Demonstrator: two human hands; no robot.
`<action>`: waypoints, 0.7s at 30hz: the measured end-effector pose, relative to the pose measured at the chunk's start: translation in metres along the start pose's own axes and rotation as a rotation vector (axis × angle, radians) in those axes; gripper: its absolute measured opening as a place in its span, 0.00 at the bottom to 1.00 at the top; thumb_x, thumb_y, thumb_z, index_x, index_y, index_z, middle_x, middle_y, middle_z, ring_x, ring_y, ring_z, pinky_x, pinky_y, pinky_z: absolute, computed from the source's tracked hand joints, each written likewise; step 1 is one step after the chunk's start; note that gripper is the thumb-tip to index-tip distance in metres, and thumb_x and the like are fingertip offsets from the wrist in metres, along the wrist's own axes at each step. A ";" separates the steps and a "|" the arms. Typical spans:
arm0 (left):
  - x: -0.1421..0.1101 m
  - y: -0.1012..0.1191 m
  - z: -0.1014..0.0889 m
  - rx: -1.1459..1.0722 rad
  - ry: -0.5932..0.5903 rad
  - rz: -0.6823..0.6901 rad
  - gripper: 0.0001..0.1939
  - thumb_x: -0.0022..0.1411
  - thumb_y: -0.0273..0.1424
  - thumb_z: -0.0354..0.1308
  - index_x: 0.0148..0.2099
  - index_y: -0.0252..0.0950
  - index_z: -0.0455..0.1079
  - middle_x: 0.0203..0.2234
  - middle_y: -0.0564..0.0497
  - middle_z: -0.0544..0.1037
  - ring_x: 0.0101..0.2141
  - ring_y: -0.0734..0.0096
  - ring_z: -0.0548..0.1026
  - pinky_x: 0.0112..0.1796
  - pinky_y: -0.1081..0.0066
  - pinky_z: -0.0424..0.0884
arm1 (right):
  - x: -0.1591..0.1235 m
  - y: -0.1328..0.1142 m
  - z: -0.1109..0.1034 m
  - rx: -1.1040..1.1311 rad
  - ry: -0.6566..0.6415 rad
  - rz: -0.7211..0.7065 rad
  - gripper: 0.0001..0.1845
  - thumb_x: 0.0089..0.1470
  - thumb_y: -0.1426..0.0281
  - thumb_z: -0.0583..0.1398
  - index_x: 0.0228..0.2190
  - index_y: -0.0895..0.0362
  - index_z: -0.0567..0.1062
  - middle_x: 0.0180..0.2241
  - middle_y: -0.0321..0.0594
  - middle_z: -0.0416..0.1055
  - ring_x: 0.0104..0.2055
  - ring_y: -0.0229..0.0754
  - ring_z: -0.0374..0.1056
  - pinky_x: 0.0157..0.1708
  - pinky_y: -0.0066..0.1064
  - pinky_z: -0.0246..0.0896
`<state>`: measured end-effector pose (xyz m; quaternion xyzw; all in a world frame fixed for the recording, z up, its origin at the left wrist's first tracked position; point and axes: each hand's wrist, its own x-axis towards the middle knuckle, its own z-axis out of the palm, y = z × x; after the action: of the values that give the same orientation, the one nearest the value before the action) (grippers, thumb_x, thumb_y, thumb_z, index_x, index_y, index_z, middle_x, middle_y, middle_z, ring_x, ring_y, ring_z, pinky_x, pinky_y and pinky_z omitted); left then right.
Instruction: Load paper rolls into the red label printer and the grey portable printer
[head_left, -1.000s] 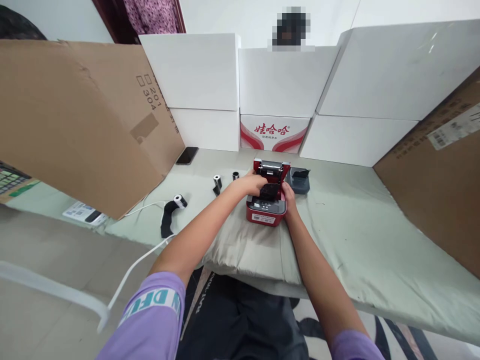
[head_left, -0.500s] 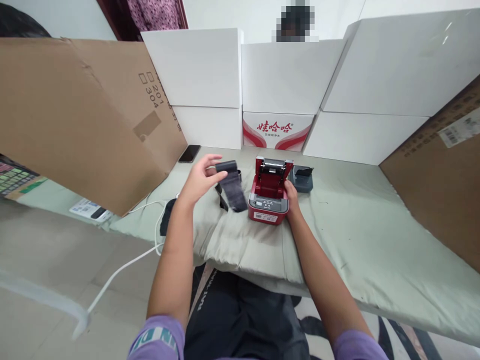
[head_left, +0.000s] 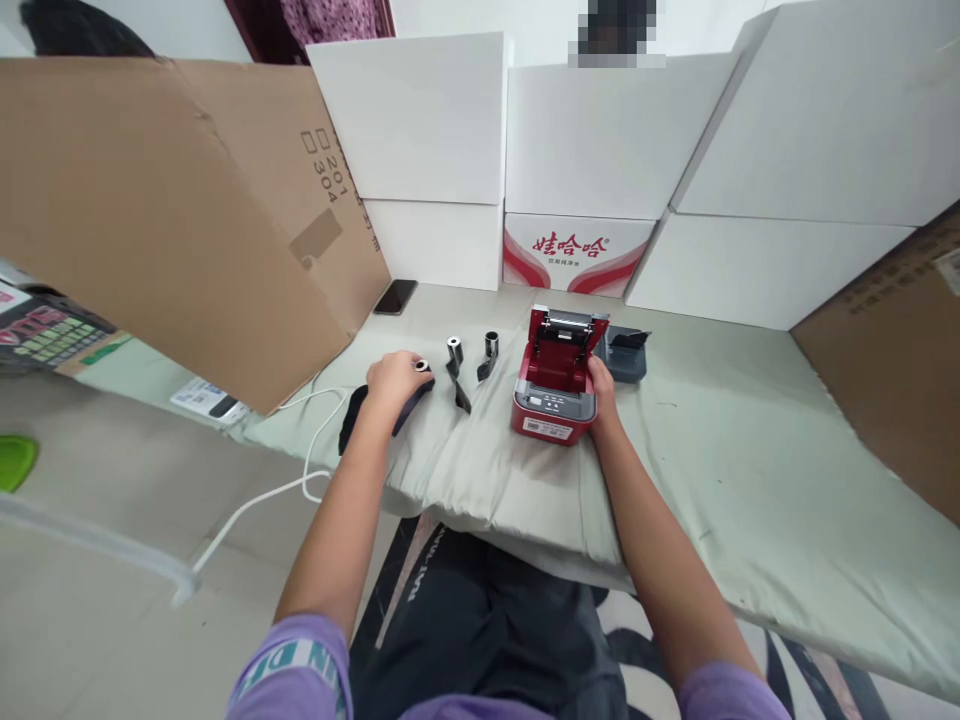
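Printer (head_left: pixel 556 400), red with its lid raised, sits against the curled right hand (head_left: pixel 603 390), which grips its side, apparently for steadiness, while the left hand (head_left: pixel 390 381), loosely closed, pinches a small upright roll (head_left: pixel 421 366) at its fingertips.

On the worktop (head_left: pixel 750 450), rolls (head_left: pixel 454 349) lie left of the printer (head_left: pixel 555 405), a tray (head_left: pixel 628 370) right, boxes (head_left: pixel 585 150) behind.

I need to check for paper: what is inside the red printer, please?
Under the raised lid, the red printer shows a red hollow; no roll is visible. The grey front panel hides its lowest part, so I cannot tell what is there.
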<state>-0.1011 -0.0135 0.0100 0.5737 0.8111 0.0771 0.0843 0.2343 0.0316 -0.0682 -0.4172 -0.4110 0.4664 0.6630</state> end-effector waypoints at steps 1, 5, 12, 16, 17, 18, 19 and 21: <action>-0.001 0.000 -0.001 -0.001 0.004 0.007 0.27 0.58 0.48 0.60 0.56 0.40 0.77 0.51 0.40 0.81 0.52 0.45 0.77 0.47 0.59 0.70 | 0.000 0.000 0.000 -0.005 -0.005 0.000 0.22 0.48 0.48 0.64 0.33 0.54 0.76 0.35 0.38 0.77 0.40 0.45 0.70 0.44 0.38 0.67; -0.005 -0.015 -0.018 -0.047 0.156 -0.043 0.27 0.67 0.49 0.46 0.56 0.42 0.77 0.51 0.43 0.81 0.53 0.46 0.77 0.49 0.57 0.71 | 0.001 0.001 0.000 -0.008 -0.016 0.001 0.23 0.48 0.48 0.65 0.34 0.54 0.75 0.35 0.38 0.77 0.40 0.45 0.71 0.44 0.38 0.67; 0.001 -0.053 -0.030 0.199 -0.148 -0.069 0.29 0.52 0.40 0.64 0.58 0.49 0.75 0.55 0.48 0.79 0.54 0.49 0.76 0.53 0.59 0.70 | 0.000 0.001 0.002 0.022 -0.003 0.005 0.23 0.45 0.47 0.66 0.32 0.54 0.76 0.34 0.37 0.77 0.40 0.44 0.71 0.44 0.38 0.68; -0.005 -0.053 -0.026 0.174 -0.073 -0.027 0.21 0.53 0.35 0.63 0.51 0.49 0.79 0.50 0.45 0.81 0.50 0.48 0.78 0.47 0.61 0.72 | -0.001 -0.002 0.003 0.030 -0.004 0.016 0.23 0.45 0.47 0.66 0.32 0.53 0.76 0.34 0.37 0.78 0.40 0.45 0.72 0.45 0.38 0.69; -0.009 -0.051 -0.028 0.132 -0.013 -0.012 0.20 0.54 0.34 0.62 0.51 0.47 0.79 0.49 0.43 0.82 0.49 0.47 0.78 0.46 0.60 0.72 | -0.001 -0.002 0.003 0.031 -0.001 0.016 0.23 0.45 0.47 0.66 0.32 0.53 0.76 0.34 0.37 0.78 0.40 0.45 0.72 0.45 0.38 0.69; -0.015 -0.047 -0.032 0.078 0.052 0.001 0.19 0.56 0.35 0.62 0.51 0.46 0.79 0.47 0.42 0.82 0.48 0.47 0.78 0.45 0.60 0.72 | -0.001 -0.002 0.003 0.031 0.001 0.014 0.23 0.45 0.47 0.66 0.32 0.53 0.76 0.34 0.37 0.78 0.40 0.45 0.71 0.45 0.38 0.69; -0.021 -0.042 -0.036 0.014 0.119 0.009 0.19 0.58 0.35 0.61 0.52 0.45 0.78 0.46 0.41 0.82 0.46 0.48 0.78 0.45 0.60 0.72 | -0.001 -0.002 0.003 0.031 0.001 0.012 0.23 0.45 0.47 0.66 0.32 0.53 0.76 0.34 0.37 0.78 0.40 0.45 0.71 0.44 0.38 0.69; -0.034 -0.030 -0.047 -0.127 0.261 0.010 0.20 0.61 0.38 0.59 0.54 0.44 0.77 0.44 0.41 0.82 0.45 0.49 0.78 0.45 0.59 0.71 | 0.000 -0.002 0.003 0.029 -0.001 0.009 0.23 0.45 0.48 0.66 0.31 0.53 0.76 0.34 0.37 0.77 0.40 0.45 0.71 0.44 0.38 0.69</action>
<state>-0.1281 -0.0572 0.0508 0.5565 0.8057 0.2023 0.0139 0.2319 0.0312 -0.0656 -0.4091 -0.4025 0.4756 0.6667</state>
